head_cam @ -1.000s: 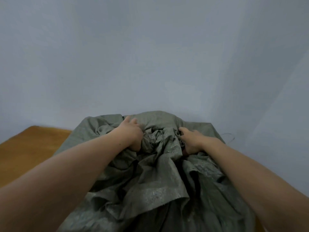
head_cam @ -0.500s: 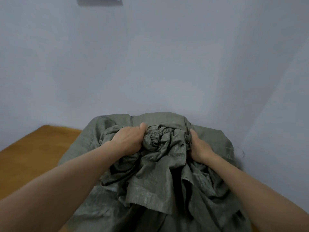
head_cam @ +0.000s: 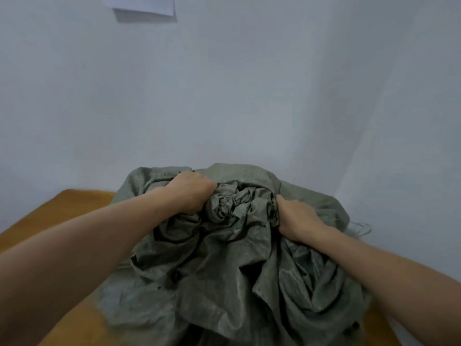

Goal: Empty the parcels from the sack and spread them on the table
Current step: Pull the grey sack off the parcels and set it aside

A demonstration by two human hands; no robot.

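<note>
A grey-green woven sack (head_cam: 224,283) lies crumpled on the wooden table (head_cam: 50,221), filling the lower middle of the view. Its upper part is bunched into a twisted knot of fabric between my hands. My left hand (head_cam: 192,193) grips a fistful of the sack on the left of that knot. My right hand (head_cam: 296,218) grips the fabric on the right side, fingers buried in the folds. No parcels show; the sack's contents are hidden.
A pale wall (head_cam: 249,96) rises right behind the sack, with a white sheet of paper (head_cam: 144,8) stuck near the top. Bare orange-brown tabletop shows to the left of the sack. Loose threads (head_cam: 359,228) hang at the sack's right edge.
Both hands have gathered more fabric and drawn it into a tighter bunch. My view has tilted upward, bringing the paper on the wall into sight.
</note>
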